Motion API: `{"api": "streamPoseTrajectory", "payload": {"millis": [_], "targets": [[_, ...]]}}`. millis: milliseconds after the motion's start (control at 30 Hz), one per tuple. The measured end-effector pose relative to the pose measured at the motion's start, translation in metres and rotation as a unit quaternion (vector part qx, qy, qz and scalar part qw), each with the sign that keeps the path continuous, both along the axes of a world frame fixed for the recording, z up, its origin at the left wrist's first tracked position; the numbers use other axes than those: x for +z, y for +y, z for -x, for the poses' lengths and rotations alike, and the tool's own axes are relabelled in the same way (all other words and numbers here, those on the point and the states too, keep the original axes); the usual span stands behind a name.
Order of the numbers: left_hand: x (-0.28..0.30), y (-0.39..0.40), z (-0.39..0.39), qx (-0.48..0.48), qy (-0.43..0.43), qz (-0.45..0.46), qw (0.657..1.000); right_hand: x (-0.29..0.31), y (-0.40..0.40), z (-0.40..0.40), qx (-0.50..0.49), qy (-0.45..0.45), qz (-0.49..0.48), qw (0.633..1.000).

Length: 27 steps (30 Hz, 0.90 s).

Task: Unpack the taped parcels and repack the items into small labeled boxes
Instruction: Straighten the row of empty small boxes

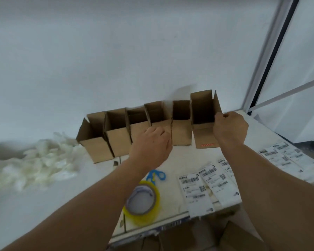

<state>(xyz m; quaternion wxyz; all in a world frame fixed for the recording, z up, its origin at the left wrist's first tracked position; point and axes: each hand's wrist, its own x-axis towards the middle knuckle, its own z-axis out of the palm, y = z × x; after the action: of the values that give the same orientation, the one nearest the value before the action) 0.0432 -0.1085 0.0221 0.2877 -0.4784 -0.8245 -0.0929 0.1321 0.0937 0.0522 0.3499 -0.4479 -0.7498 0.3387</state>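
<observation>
Six small cardboard boxes stand open-topped in a row along the far edge of the worktop [178, 156], close against the pale wall, flaps upright. From left: first box [95, 140], second box [116, 134], third box [137, 124], fourth box [158, 113], fifth box [181, 124] and sixth box [204, 124], the last carrying a red dotted strip low on its front. The left hand [151, 144] reaches to the front of the fourth box with fingers curled; they seem to touch its front wall or flap, but the fingertips are hidden behind the hand, so whether they pinch it cannot be told. The right hand [230, 127] is at the right side of the sixth box, thumb and fingers pinching its right flap. One roll of yellowish clear tape [142, 201] lies near the front edge, with one pair of blue-handled scissors [156, 175] just behind it, blades hidden under the left wrist. About six printed shipping labels [209, 187] lie overlapping toward the right edge, their text too blurred to read and their exact count uncertain. A heap of whitish plastic wrapping [38, 163] lies on the left, blurred. Below the front edge, brown cartons [239, 238] are cut off by the frame.
</observation>
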Motion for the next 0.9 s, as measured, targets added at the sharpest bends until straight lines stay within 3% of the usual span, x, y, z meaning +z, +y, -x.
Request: {"api": "streamPoseTrajectory", "payload": {"millis": [233, 433, 633, 800, 900], "targets": [[0.014, -0.087, -0.039, 0.040, -0.018, 0.003, 0.999, 0.023, -0.078, -0.065, -0.027, 0.005, 0.020, 0.999], [0.020, -0.180, -0.063, 0.096, -0.025, 0.029, 0.995, 0.025, -0.181, -0.090, 0.060, 0.023, 0.027, 0.998], [0.013, -0.269, -0.072, 0.159, -0.044, 0.045, 0.985, 0.009, -0.275, -0.072, 0.157, -0.007, 0.049, 0.986], [-0.011, -0.309, -0.058, 0.209, -0.063, 0.034, 0.975, -0.022, -0.308, -0.027, 0.215, -0.056, 0.059, 0.973], [-0.029, -0.323, -0.051, 0.231, -0.073, 0.017, 0.970, -0.040, -0.321, -0.001, 0.224, -0.040, 0.089, 0.970]]}}
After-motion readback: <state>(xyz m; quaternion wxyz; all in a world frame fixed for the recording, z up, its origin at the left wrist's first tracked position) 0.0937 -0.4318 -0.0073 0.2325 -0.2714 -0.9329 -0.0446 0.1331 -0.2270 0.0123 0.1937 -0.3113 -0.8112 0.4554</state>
